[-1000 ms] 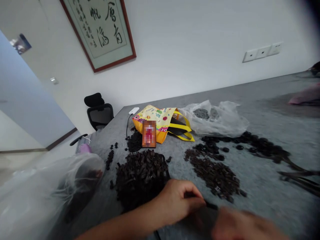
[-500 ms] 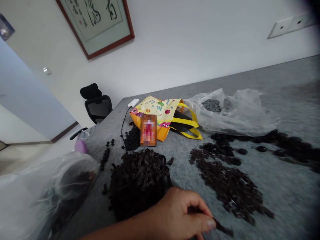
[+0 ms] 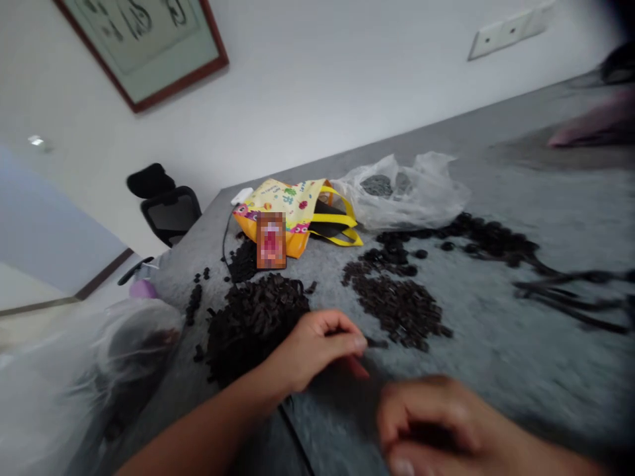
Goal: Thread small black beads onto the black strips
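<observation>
My left hand (image 3: 317,347) is over the table beside the large heap of short black strips (image 3: 260,317). Its thumb and fingers are pinched, and the end of a small dark strip (image 3: 378,344) sticks out past the fingertips. Lower right, my right hand (image 3: 441,420) is slightly blurred, its fingers curled in towards the thumb; whatever is between them is hidden. Just beyond both hands lies a pile of small dark plastic pieces (image 3: 397,307). A thin black strap or cord (image 3: 295,436) runs under the left forearm.
A yellow cartoon bag (image 3: 280,198) and a clear plastic bag (image 3: 417,198) lie further back. Black round pieces (image 3: 496,241) and long black straps (image 3: 570,297) spread to the right. A filled plastic bag (image 3: 94,383) is at left, an office chair (image 3: 171,211) beyond the table (image 3: 496,192).
My right hand has come into view at lower right. My left hand shows higher and further left, still pinching the strip. The camera view has shifted to the right.
</observation>
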Demonstrator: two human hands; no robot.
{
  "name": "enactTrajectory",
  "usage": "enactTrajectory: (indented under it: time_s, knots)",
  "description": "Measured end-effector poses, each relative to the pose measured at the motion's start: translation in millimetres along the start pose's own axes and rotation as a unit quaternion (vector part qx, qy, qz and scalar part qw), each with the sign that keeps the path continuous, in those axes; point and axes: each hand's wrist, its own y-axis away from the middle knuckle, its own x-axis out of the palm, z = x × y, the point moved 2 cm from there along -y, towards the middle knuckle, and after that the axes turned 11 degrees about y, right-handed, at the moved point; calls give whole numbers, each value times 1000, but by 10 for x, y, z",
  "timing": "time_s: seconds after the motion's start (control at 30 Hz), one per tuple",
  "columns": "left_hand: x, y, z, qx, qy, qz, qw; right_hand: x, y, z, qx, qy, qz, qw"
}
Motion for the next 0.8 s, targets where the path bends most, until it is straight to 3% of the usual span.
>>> enactTrajectory:
  time_s: [0.07, 0.2, 0.27, 0.37, 0.5, 0.63, 0.8]
  knots:
    - [-8, 17, -23, 12, 35, -30, 999, -119, -36, 64, 25, -52, -57, 997]
    - [3, 58, -105, 40, 74, -42, 996, -529, -89, 58, 29, -36, -253, 966]
    - [10, 78, -154, 69, 70, -48, 994, -675, -102, 2, 53, -43, -297, 952]
    - [9, 91, -193, 106, 52, -71, 991, -698, -125, -60, 102, -99, -266, 953]
    - [19, 95, -168, 127, 23, -81, 988, -513, -176, -70, 118, -171, -192, 959]
    - [37, 100, -116, 129, -33, -57, 989, -423, -234, -89, 109, -186, -189, 958]
    - [30, 85, -116, 148, -105, -71, 981, -433, -232, -86, 106, -184, -194, 958]
